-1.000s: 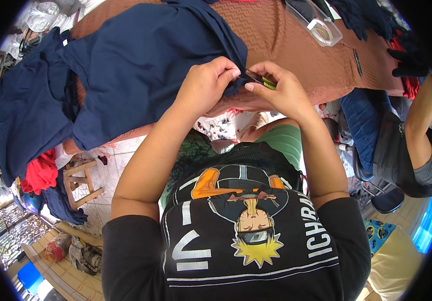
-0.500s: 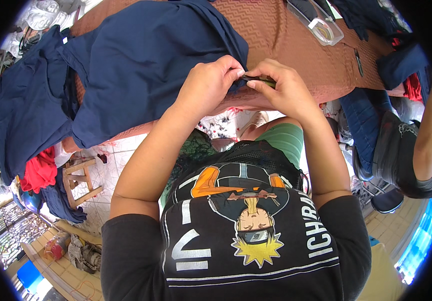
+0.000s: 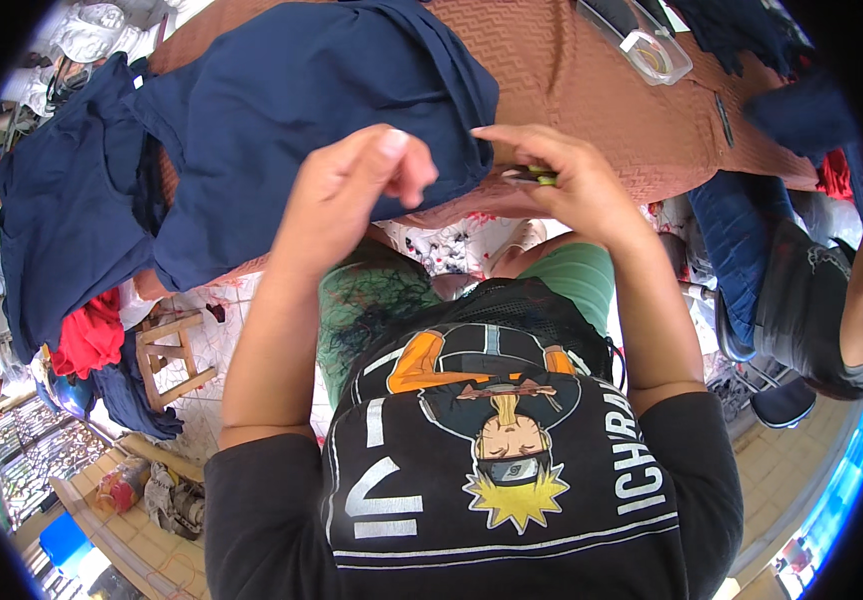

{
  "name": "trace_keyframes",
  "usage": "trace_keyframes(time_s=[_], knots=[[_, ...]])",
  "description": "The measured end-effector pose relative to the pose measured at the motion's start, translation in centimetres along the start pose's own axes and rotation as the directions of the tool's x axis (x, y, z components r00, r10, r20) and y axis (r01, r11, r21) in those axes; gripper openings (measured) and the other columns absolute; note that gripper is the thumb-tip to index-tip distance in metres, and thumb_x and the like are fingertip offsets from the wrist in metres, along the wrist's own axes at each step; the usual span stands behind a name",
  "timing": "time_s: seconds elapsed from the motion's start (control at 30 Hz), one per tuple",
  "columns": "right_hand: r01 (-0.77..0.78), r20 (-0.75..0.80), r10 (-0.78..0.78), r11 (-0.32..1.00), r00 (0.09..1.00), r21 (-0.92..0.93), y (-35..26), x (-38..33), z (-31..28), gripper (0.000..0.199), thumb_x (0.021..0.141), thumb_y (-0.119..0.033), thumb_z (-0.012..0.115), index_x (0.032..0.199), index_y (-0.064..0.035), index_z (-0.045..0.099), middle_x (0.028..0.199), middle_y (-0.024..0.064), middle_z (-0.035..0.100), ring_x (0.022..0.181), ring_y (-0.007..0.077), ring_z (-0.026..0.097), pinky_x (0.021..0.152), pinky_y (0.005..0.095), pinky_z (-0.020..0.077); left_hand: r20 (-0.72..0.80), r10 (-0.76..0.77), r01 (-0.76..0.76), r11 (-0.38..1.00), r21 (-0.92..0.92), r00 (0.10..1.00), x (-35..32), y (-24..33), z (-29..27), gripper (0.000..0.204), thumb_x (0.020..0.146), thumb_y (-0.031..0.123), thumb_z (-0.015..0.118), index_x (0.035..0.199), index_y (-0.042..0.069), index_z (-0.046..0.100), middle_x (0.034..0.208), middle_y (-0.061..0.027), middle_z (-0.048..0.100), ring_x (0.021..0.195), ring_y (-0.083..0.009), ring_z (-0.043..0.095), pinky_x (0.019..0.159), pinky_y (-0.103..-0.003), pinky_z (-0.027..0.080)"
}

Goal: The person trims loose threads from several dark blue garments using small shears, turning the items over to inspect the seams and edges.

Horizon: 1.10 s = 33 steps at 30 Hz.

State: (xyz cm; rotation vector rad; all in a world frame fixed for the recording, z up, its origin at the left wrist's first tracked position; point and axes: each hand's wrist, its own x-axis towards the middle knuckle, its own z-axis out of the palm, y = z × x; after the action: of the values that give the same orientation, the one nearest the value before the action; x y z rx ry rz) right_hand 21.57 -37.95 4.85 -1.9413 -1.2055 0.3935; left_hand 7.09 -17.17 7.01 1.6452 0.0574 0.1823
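Note:
A large navy garment [image 3: 301, 100] lies spread over the table before me. Over its near right part, my left hand [image 3: 351, 185] is raised and slightly blurred, thumb and half-curled fingers apart, with nothing visible between them. My right hand [image 3: 566, 180] is at the garment's right edge, its index finger stretched to the cloth. Held in its other fingers is a small pair of thread snips [image 3: 541, 177] with yellow-green on the handle and a dark metal tip; most of the tool is hidden by the hand.
A brown textured cloth [image 3: 591, 110] covers the table. At its far right are a clear plastic box [image 3: 656, 60] and a thin dark tool [image 3: 723, 120]. Another navy garment [image 3: 61, 200] hangs off the left side, near red cloth [image 3: 91, 335] and a wooden stool [image 3: 176, 360]. Another person's arm [image 3: 856, 310] shows at right.
My left hand has come away from my right hand, moving left over the garment and loosening its fingers. My right index finger has stretched out; the snips stay in that hand.

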Motion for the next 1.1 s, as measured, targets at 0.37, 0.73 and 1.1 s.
trace_keyframes(time_s=[0.37,0.73,1.1], knots=[[-0.057,-0.128,0.102,0.947,0.986,0.317,2.8,1.2,3.2,0.017,0.081,-0.006,0.071,0.097,-0.0017,0.068,0.089,0.0065,0.067,0.082,0.0155,0.065,0.075,0.0285,0.0503,-0.097,0.076,-0.031,0.915,0.402,0.992,1.5,-5.3,3.4,0.035,0.086,0.006,0.066,0.121,0.008,0.064,0.111,-0.0084,0.067,0.087,-0.0107,0.064,0.075,-0.024,0.05],[-0.246,-0.118,0.312,0.888,0.943,0.388,2.5,1.6,3.5,0.018,0.085,-0.017,0.072,0.093,-0.0008,0.071,0.079,0.0039,0.07,0.075,0.0082,0.06,0.07,0.0265,0.0482,-0.313,0.152,0.011,0.886,0.464,0.937,1.6,-5.1,4.5,0.013,0.083,0.009,0.071,0.095,0.002,0.073,0.092,-0.0101,0.073,0.078,-0.0111,0.068,0.071,-0.024,0.052],[-0.173,-0.237,0.158,0.984,0.959,-0.045,0.5,1.0,2.3,0.022,0.084,-0.022,0.069,0.096,-0.0032,0.067,0.089,0.0123,0.069,0.079,0.025,0.067,0.072,0.0352,0.0509,-0.257,-0.125,0.187,0.954,0.235,0.958,2.1,-4.2,4.3,0.016,0.089,0.012,0.066,0.099,0.0,0.071,0.086,-0.0039,0.07,0.08,-0.0069,0.063,0.072,-0.023,0.051]])
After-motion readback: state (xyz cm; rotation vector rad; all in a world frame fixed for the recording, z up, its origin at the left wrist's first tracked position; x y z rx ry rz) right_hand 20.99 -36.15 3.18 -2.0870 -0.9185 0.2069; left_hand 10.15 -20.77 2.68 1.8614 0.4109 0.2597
